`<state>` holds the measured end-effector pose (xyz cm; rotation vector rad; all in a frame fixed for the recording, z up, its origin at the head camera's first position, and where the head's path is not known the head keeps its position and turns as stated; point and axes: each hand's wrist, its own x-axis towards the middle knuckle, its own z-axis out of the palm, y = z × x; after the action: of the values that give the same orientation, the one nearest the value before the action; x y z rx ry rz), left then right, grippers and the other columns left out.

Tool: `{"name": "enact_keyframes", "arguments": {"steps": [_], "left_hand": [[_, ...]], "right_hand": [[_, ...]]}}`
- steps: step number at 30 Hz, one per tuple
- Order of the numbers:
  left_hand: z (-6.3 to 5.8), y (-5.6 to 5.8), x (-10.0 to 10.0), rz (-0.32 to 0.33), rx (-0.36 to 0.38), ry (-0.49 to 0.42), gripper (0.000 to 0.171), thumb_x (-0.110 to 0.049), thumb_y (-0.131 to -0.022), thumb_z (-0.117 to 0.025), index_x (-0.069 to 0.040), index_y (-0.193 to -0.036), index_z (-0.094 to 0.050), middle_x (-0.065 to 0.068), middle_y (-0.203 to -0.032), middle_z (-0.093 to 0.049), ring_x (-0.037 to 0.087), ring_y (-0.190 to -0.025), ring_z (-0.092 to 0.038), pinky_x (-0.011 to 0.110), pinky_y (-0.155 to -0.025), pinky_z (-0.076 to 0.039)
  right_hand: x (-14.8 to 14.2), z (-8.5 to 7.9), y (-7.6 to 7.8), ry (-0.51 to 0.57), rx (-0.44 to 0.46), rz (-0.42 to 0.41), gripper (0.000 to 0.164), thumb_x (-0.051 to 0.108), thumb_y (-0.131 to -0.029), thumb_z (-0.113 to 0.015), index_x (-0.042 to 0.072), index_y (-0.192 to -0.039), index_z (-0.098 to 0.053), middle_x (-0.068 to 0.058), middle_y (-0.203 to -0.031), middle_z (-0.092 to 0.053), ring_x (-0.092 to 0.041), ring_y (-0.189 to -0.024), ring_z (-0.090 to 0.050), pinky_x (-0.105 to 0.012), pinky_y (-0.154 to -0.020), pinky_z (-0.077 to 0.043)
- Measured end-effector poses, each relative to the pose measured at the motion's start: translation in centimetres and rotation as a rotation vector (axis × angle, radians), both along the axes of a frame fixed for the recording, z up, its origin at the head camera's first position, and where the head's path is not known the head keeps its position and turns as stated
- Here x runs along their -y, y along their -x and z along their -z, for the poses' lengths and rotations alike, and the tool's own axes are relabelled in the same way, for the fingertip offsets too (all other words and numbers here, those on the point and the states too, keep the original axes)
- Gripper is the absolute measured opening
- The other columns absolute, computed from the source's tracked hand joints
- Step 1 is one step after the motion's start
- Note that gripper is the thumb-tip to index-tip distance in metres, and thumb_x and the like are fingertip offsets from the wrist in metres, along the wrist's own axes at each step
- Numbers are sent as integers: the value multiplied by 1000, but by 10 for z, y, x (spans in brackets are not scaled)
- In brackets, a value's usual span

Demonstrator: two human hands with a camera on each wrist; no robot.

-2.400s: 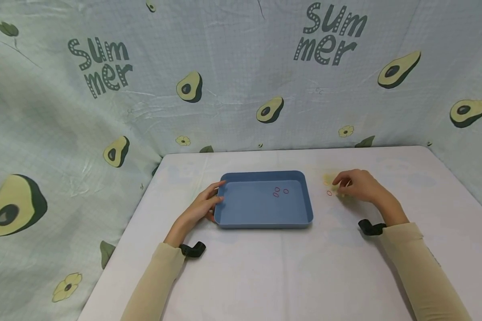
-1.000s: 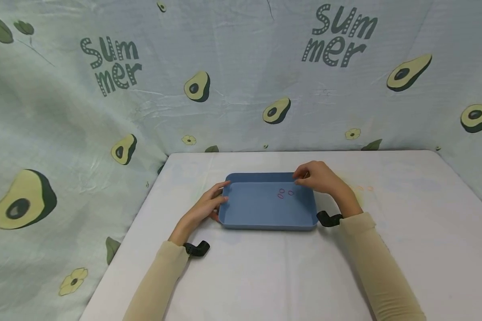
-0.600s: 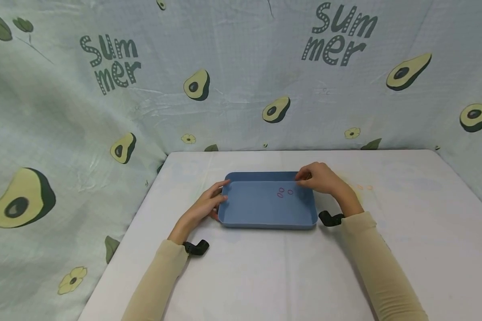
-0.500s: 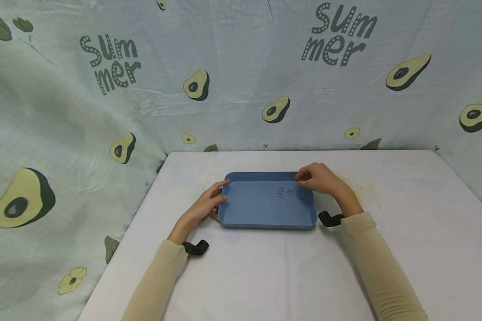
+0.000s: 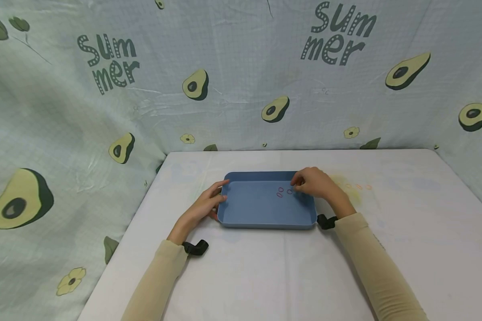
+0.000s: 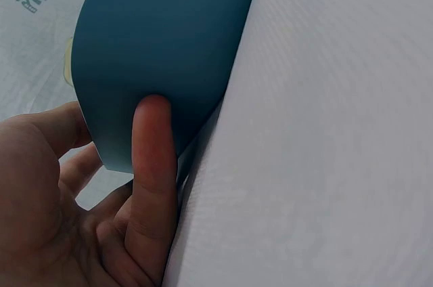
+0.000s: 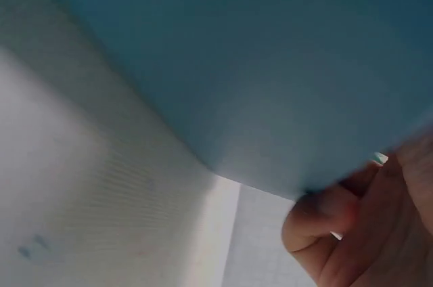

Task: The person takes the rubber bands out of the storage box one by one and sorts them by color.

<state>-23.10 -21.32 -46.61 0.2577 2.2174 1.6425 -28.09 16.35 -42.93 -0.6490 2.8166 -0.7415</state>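
A shallow blue tray (image 5: 265, 209) lies on the white table. My left hand (image 5: 204, 204) grips its left end, the thumb and index finger over the rim; the left wrist view shows one finger (image 6: 153, 151) against the outer wall. Three small thin red rings, one of them a red ring (image 5: 279, 195), lie toward the tray's back right. Close beside them my right hand (image 5: 316, 183) reaches over the right rim, fingertips bent together. The tray wall (image 7: 270, 97) blocks the right wrist view of those fingertips, so I cannot tell whether they pinch anything.
Several orange rings, one an orange ring (image 5: 358, 186), lie on the table right of the tray, near a pale yellow patch (image 5: 343, 182). A printed avocado curtain (image 5: 233, 53) hangs behind the table. Dark wrist cameras sit at both cuffs, such as the left camera (image 5: 197, 248).
My right hand moved from the table on the right to over the tray's back right corner, paused there, then shifted slightly forward toward the red rings. My left hand kept its grip on the tray.
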Motion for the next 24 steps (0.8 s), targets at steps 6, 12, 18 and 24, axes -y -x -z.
{"name": "enact_keyframes", "arguments": {"steps": [6, 12, 18, 24], "left_hand": [[1, 1, 0, -3, 2, 4, 59, -24, -107, -53, -33, -162, -34, 15, -173, -19, 30, -104, -67, 36, -55, -59], [0, 1, -1, 3, -2, 1, 60, -24, -107, -53, -31, -163, -32, 15, -173, -20, 29, -103, -67, 36, -55, -59], [-1, 1, 0, 10, -4, -6, 60, -24, -107, -52, -30, -164, -31, 16, -173, -19, 29, -101, -68, 36, -55, -59], [-1, 0, 0, 4, 3, 1, 59, -25, -107, -52, -34, -162, -32, 14, -173, -18, 31, -106, -68, 37, -56, -59]], "right_hand": [[5, 8, -1, -72, -24, -12, 13, 18, -94, -75, 10, -104, -80, -7, -101, -77, -19, -85, -67, -33, -71, -56], [5, 11, -2, -84, -44, -6, 17, 21, -94, -76, 10, -106, -80, -7, -102, -78, -19, -86, -69, -35, -72, -57], [4, 11, -2, -82, -56, -9, 16, 21, -94, -77, 10, -106, -80, -7, -101, -78, -18, -85, -69, -36, -72, -57], [5, 12, -3, -79, -43, -8, 13, 19, -94, -77, 10, -102, -80, -7, -99, -78, -16, -81, -67, -32, -67, -55]]}}
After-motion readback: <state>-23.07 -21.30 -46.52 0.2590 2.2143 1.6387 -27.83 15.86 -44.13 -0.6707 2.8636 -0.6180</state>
